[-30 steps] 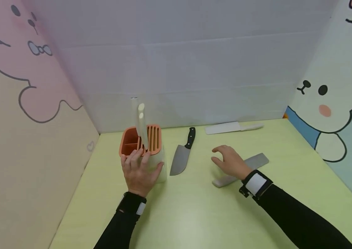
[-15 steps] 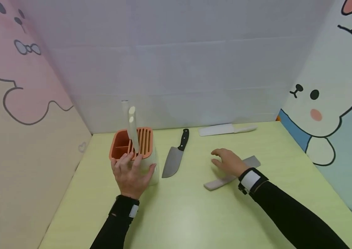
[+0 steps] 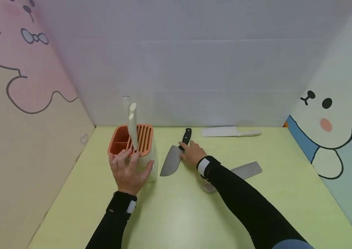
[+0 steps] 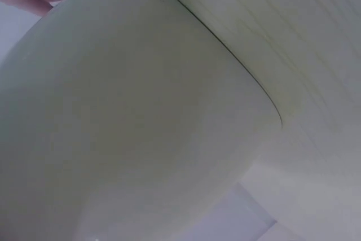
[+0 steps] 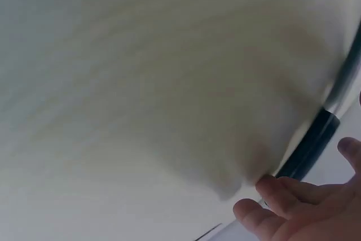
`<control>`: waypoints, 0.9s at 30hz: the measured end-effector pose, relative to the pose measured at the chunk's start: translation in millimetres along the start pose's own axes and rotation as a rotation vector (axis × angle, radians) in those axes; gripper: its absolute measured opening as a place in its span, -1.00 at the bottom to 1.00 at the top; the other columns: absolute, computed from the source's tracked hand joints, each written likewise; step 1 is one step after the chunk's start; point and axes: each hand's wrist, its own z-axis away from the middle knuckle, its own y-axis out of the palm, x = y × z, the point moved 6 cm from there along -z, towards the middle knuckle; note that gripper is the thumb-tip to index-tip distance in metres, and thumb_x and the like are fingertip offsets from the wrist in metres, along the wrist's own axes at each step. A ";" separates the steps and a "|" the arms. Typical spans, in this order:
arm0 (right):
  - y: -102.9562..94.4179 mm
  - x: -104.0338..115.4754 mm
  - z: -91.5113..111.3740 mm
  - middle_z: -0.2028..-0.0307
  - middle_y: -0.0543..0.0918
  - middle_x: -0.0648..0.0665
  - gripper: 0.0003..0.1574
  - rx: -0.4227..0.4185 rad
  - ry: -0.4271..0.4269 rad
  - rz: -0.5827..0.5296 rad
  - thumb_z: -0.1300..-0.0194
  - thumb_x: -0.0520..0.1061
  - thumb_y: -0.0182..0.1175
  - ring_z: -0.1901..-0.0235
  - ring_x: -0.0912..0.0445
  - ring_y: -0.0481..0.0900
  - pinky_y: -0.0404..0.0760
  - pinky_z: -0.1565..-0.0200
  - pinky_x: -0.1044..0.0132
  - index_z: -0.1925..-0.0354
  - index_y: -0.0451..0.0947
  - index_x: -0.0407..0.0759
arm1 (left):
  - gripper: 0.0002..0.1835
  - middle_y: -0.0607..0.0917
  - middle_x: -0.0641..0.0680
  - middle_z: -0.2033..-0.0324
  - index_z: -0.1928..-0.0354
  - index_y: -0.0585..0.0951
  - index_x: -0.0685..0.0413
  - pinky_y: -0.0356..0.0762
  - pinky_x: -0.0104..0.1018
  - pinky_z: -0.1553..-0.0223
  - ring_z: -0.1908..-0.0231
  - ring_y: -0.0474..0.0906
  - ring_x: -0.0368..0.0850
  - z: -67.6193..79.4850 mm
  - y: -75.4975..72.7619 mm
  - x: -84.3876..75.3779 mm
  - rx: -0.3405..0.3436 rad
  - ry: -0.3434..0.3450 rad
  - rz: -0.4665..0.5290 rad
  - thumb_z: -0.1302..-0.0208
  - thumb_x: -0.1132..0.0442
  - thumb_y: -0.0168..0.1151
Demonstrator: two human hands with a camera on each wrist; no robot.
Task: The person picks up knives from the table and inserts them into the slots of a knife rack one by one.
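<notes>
A white knife holder (image 3: 147, 166) with an orange slotted top stands at the left of the table, several white handles (image 3: 133, 129) sticking up from it. My left hand (image 3: 129, 174) holds its near side, fingertips at the front rim and thumb along the right. The holder's pale wall (image 4: 124, 100) fills much of the left wrist view. To its right lies a knife (image 3: 171, 162) with a broad blade and black handle. My right hand (image 3: 193, 154) is at that handle, fingers spread on both sides. In the right wrist view the fingers are close to the black handle (image 5: 307, 148), not closed round it.
A grey-bladed knife (image 3: 247, 170) lies partly hidden under the right forearm. Near the back wall (image 3: 194, 76) lies a white knife (image 3: 220, 131), blade to the left. Walls with cartoon animals flank the yellow-green table (image 3: 176, 214).
My right hand has moved left, from above the grey-bladed knife to the black handle. The left hand stays on the knife holder. The head view has shifted slightly.
</notes>
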 end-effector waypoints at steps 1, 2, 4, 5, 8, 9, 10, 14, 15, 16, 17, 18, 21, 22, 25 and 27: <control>3.5 -1.6 -2.6 -0.25 0.32 -0.44 -0.31 0.013 0.007 0.033 -0.41 0.19 0.02 -0.16 -0.30 0.38 0.51 0.01 -0.13 -0.43 0.18 0.16 | -0.51 0.54 0.28 0.15 0.18 0.58 0.11 0.23 0.32 -0.01 0.04 0.37 0.21 -0.4 0.7 -0.3 0.001 0.003 -0.001 0.05 -0.10 0.35; 6.0 -3.5 -4.5 -0.23 0.33 -0.44 -0.31 0.017 0.006 0.064 -0.41 0.21 0.00 -0.16 -0.29 0.37 0.51 0.01 -0.12 -0.44 0.17 0.17 | -0.51 0.54 0.27 0.14 0.18 0.58 0.11 0.23 0.32 -0.02 0.04 0.37 0.21 -0.8 1.4 -0.7 0.001 0.006 -0.002 0.05 -0.10 0.35; 7.9 -6.7 -7.0 -0.19 0.37 -0.41 -0.32 0.025 -0.013 0.104 -0.42 0.22 -0.03 -0.14 -0.26 0.36 0.50 0.00 -0.08 -0.43 0.18 0.17 | -0.51 0.53 0.27 0.14 0.17 0.58 0.11 0.23 0.33 -0.02 0.04 0.37 0.22 -2.0 3.1 -1.3 0.008 0.011 -0.006 0.06 -0.09 0.36; 7.3 -7.8 -7.4 -0.18 0.39 -0.40 -0.33 0.022 -0.029 0.108 -0.42 0.22 -0.02 -0.14 -0.26 0.36 0.49 -0.01 -0.07 -0.42 0.19 0.16 | -0.51 0.53 0.27 0.14 0.17 0.58 0.11 0.23 0.33 -0.02 0.04 0.37 0.22 -2.6 3.7 -1.5 0.012 0.013 -0.009 0.06 -0.09 0.36; 2.5 -6.3 -5.2 -0.16 0.42 -0.39 -0.34 0.024 -0.080 0.090 -0.40 0.19 0.04 -0.11 -0.25 0.39 0.48 -0.04 -0.05 -0.39 0.24 0.10 | -0.51 0.52 0.27 0.14 0.17 0.57 0.11 0.23 0.34 0.00 0.04 0.36 0.22 -3.0 2.7 -1.0 0.010 0.020 -0.030 0.04 -0.09 0.34; 2.0 -5.6 -4.0 -0.17 0.42 -0.39 -0.33 0.034 -0.091 0.081 -0.39 0.19 0.04 -0.11 -0.24 0.40 0.47 -0.04 -0.05 -0.38 0.23 0.09 | -0.51 0.52 0.27 0.14 0.17 0.57 0.11 0.23 0.34 0.00 0.04 0.36 0.23 -2.7 2.2 -0.7 0.009 0.020 -0.034 0.03 -0.10 0.34; 2.3 -5.3 -2.7 -0.19 0.41 -0.39 -0.33 0.042 -0.101 0.078 -0.39 0.19 0.05 -0.11 -0.24 0.40 0.47 -0.05 -0.04 -0.38 0.23 0.08 | -0.51 0.52 0.27 0.14 0.17 0.57 0.11 0.23 0.34 0.01 0.04 0.36 0.23 -2.2 1.7 -0.5 0.005 0.020 -0.032 0.02 -0.10 0.33; 6.0 -9.1 5.3 -0.24 0.36 -0.41 -0.31 0.075 -0.119 0.050 -0.39 0.18 0.06 -0.17 -0.26 0.38 0.45 -0.09 -0.07 -0.39 0.21 0.07 | -0.52 0.51 0.27 0.14 0.17 0.59 0.10 0.24 0.34 0.04 0.05 0.36 0.24 0.3 1.0 -1.9 0.003 0.027 -0.005 0.01 -0.12 0.33; 6.6 -10.7 7.2 -0.25 0.35 -0.41 -0.31 0.087 -0.128 0.047 -0.39 0.18 0.06 -0.18 -0.27 0.37 0.44 -0.10 -0.07 -0.39 0.20 0.07 | -0.51 0.52 0.27 0.14 0.17 0.59 0.10 0.24 0.34 0.04 0.05 0.36 0.24 0.3 1.0 -2.7 0.004 0.031 0.000 0.01 -0.12 0.34; 6.2 -12.5 8.6 -0.26 0.34 -0.42 -0.31 0.094 -0.142 0.044 -0.39 0.18 0.06 -0.20 -0.27 0.37 0.44 -0.11 -0.07 -0.39 0.21 0.07 | -0.51 0.52 0.27 0.14 0.17 0.59 0.10 0.24 0.34 0.04 0.05 0.36 0.24 -0.2 1.1 -3.4 0.002 0.035 0.004 0.02 -0.11 0.34; 4.6 -13.7 9.5 -0.26 0.33 -0.43 -0.31 0.101 -0.154 0.030 -0.38 0.17 0.08 -0.20 -0.27 0.37 0.43 -0.12 -0.08 -0.39 0.22 0.06 | -0.51 0.52 0.27 0.14 0.17 0.59 0.10 0.24 0.34 0.04 0.05 0.36 0.23 -1.1 1.7 -4.0 0.004 0.038 0.003 0.04 -0.10 0.36; 1.9 -15.8 10.5 -0.26 0.33 -0.43 -0.31 0.105 -0.166 0.020 -0.37 0.15 0.09 -0.20 -0.28 0.37 0.43 -0.12 -0.08 -0.39 0.23 0.04 | -0.51 0.52 0.27 0.14 0.16 0.59 0.10 0.24 0.34 0.02 0.04 0.36 0.23 -2.5 3.5 -4.8 0.007 0.041 0.001 0.06 -0.09 0.37; -8.5 -22.1 11.1 -0.26 0.32 -0.43 -0.31 0.111 -0.182 -0.002 -0.36 0.12 0.13 -0.22 -0.26 0.37 0.42 -0.14 -0.08 -0.38 0.24 0.04 | -0.49 0.51 0.26 0.12 0.14 0.58 0.10 0.23 0.34 -0.03 0.02 0.36 0.22 -8.2 10.3 -5.8 0.021 0.035 0.002 0.13 -0.04 0.41; -12.2 -24.0 10.8 -0.26 0.32 -0.43 -0.31 0.110 -0.184 -0.011 -0.35 0.11 0.14 -0.22 -0.26 0.37 0.41 -0.14 -0.08 -0.37 0.25 0.04 | -0.48 0.51 0.27 0.11 0.13 0.58 0.10 0.23 0.34 -0.05 0.02 0.36 0.22 -10.1 12.9 -5.8 0.029 0.030 0.004 0.15 -0.03 0.42; -19.8 -28.9 11.3 -0.27 0.31 -0.43 -0.31 0.115 -0.181 -0.029 -0.35 0.10 0.15 -0.24 -0.25 0.35 0.40 -0.16 -0.07 -0.38 0.25 0.05 | -0.45 0.51 0.27 0.09 0.11 0.57 0.10 0.19 0.35 -0.10 0.00 0.35 0.23 -14.2 20.4 -6.2 0.053 0.014 0.008 0.18 0.00 0.44; -21.7 -31.2 13.2 -0.28 0.30 -0.44 -0.30 0.122 -0.185 -0.033 -0.35 0.10 0.14 -0.24 -0.25 0.35 0.39 -0.17 -0.07 -0.38 0.24 0.04 | -0.44 0.50 0.27 0.09 0.10 0.56 0.10 0.18 0.35 -0.11 0.00 0.35 0.23 -14.8 24.3 -7.3 0.062 0.007 0.008 0.18 0.00 0.45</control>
